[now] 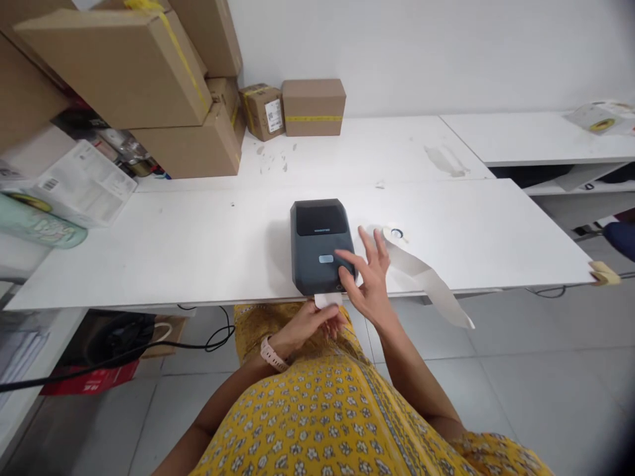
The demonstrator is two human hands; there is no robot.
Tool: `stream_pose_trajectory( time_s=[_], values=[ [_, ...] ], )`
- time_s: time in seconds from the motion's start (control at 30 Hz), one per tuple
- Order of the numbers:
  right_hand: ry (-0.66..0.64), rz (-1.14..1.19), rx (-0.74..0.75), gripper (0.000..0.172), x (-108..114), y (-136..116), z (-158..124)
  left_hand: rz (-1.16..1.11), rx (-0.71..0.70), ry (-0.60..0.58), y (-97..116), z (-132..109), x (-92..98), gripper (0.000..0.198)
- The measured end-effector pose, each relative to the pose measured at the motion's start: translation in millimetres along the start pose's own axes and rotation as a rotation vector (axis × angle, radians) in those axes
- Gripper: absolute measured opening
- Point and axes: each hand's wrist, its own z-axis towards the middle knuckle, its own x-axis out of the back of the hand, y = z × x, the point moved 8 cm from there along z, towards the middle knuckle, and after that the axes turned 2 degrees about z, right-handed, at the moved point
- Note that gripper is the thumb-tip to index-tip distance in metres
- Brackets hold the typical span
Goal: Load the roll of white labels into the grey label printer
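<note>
A dark grey label printer (319, 244) sits at the front edge of a white table (198, 244). A white label (327, 299) sticks out of its front slot. My left hand (310, 324) is below the table edge, its fingers pinched on that label. My right hand (370, 274) rests against the printer's right front corner, fingers spread, thumb touching the casing. A strip of white label backing paper (426, 281) runs from a small roll (395, 233) beside the printer and hangs over the table edge.
Stacked cardboard boxes (149, 79) fill the back left; two smaller boxes (313, 106) stand against the wall. Papers and a green bottle (40, 228) lie at the far left. Black cables (149, 347) run under the table. A second white desk (536, 135) stands at the right.
</note>
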Motion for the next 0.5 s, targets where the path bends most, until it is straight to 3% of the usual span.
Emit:
stream_pose_trajectory(
  time_s=[0.07,0.13,0.23,0.33,0.4,0.5],
  values=[
    [-0.08,-0.124,0.095,0.025,-3.3,-15.1,5.6,0.058,0.036,-0.103,-7.7,-8.0,6.8,0.046],
    [-0.148,-0.185,0.127,0.024,-8.7,-20.2,9.9,0.076,0.047,-0.072,-13.1,-16.6,28.0,0.046],
    [-0.177,-0.217,0.125,0.025,-11.8,-19.0,14.2,0.11,0.009,0.196,-11.1,-27.5,77.7,0.042],
    [-0.209,-0.17,0.121,0.03,-11.6,-14.4,12.8,0.138,-0.134,0.507,10.3,-38.2,116.2,0.037],
    [-0.173,-0.057,0.096,0.036,-6.1,-7.8,9.0,0.143,-0.287,0.653,32.8,-44.4,123.9,0.036],
    [-0.002,0.192,-0.055,0.048,7.4,16.7,1.0,0.147,-0.455,0.696,62.6,-44.9,110.9,0.045]
  ],
)
